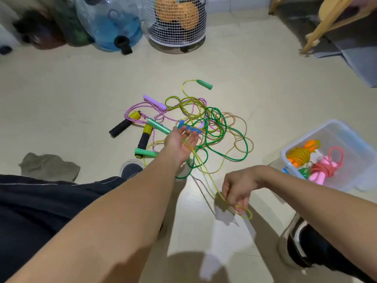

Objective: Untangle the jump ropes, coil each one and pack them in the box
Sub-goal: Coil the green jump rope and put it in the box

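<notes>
Head view: your left hand (pixel 181 142) reaches out palm up, fingers spread and relaxed, a yellow rope (pixel 201 166) draped across it — the tangled ropes (pixel 204 123) lie just beyond those fingertips. Your right hand (pixel 237 189), nearer you, pinches a loop of that same yellow rope. Right of it sits the box (pixel 355 144), coiled ropes (pixel 314 160) inside.

Yellow rope (pixel 204 170) between open left hand (pixel 181 144) and pinching right hand (pixel 237 189).
</notes>
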